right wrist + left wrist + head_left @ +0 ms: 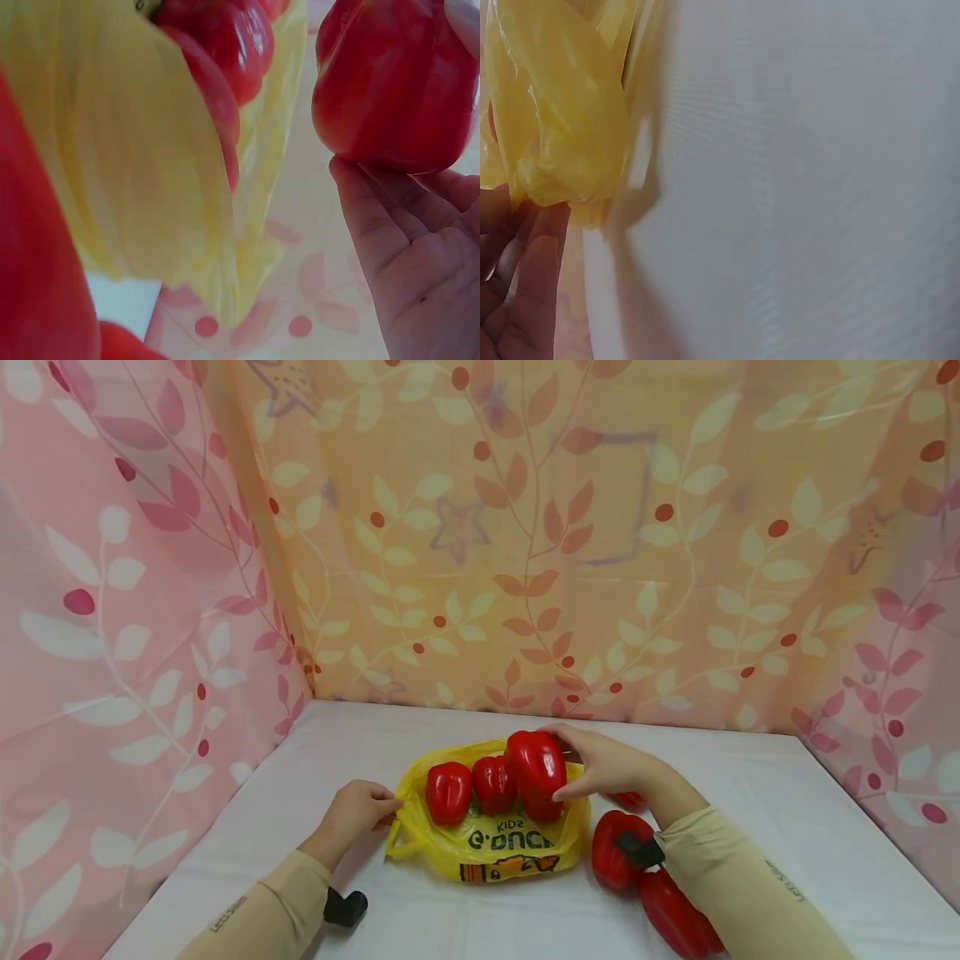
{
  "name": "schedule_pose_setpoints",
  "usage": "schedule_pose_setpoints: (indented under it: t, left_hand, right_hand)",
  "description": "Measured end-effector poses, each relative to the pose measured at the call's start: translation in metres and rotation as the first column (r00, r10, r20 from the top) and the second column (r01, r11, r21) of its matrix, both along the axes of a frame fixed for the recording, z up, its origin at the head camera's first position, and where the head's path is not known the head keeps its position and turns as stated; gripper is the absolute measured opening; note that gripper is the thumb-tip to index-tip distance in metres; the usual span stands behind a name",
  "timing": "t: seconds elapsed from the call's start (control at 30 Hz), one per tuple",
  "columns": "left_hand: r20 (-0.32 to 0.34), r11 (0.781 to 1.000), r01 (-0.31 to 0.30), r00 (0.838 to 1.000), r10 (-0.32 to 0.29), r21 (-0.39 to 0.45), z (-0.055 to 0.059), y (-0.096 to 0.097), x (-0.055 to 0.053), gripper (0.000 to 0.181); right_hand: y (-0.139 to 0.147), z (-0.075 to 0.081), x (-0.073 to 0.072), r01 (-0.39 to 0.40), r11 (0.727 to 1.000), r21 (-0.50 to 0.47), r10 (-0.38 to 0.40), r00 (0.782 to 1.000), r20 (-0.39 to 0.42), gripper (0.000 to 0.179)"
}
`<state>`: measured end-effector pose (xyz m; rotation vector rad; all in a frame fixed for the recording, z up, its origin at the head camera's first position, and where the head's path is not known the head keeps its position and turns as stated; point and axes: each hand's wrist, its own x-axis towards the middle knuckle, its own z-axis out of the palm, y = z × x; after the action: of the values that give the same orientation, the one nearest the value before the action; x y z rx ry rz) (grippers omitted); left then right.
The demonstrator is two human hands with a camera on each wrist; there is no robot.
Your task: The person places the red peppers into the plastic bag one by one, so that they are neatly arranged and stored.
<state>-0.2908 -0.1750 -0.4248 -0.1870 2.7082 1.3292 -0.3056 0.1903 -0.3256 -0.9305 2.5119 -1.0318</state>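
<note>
A yellow plastic bag [442,860] with printed letters lies with its mouth spread, several red bell peppers [448,793] inside it. My left hand [358,814] pinches the bag's left edge; in the left wrist view the fingers [536,292] grip the gathered yellow film [570,135]. Over the bag's right side my right hand [600,764] holds a red bell pepper [537,762] between thumb and fingers. The right wrist view shows that held pepper [397,90] beside the bag's wall [135,150], with peppers [225,45] showing at its mouth.
Right of the bag more red bell peppers [617,856] lie on the white table [480,931], one [675,914] partly under the right forearm. Another pepper [630,800] peeks out behind the right wrist. Patterned curtains [525,543] enclose the back and both sides.
</note>
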Motion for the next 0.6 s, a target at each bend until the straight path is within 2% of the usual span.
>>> schedule_pose_setpoints:
  t: [0.1, 0.2, 0.47, 0.6]
  left_hand:
    - [-0.005, 1.000, -0.001, 1.000, 0.001, -0.002, 0.001, 0.000, 0.000, 0.012]
    - [-0.013, 1.000, 0.001, 1.000, -0.001, -0.001, 0.001, 0.002, -0.001, 0.011]
    - [-0.021, 1.000, 0.014, 1.000, -0.014, 0.003, 0.001, 0.005, 0.000, 0.010]
    - [-0.016, 1.000, 0.020, 1.000, -0.020, -0.005, 0.001, 0.005, 0.001, 0.011]
  right_hand:
    - [-0.010, -0.003, 0.002, 0.013, 1.000, 0.019, -0.014, 0.999, 0.050, 0.087]
    - [-0.021, -0.005, 0.004, 0.020, 0.998, 0.055, -0.023, 0.998, 0.067, 0.088]
    - [-0.047, -0.012, 0.009, -0.073, 0.991, 0.112, 0.071, 0.997, 0.028, 0.081]
    - [-0.059, -0.018, 0.012, -0.130, 0.988, 0.084, 0.123, 0.989, 0.082, 0.076]
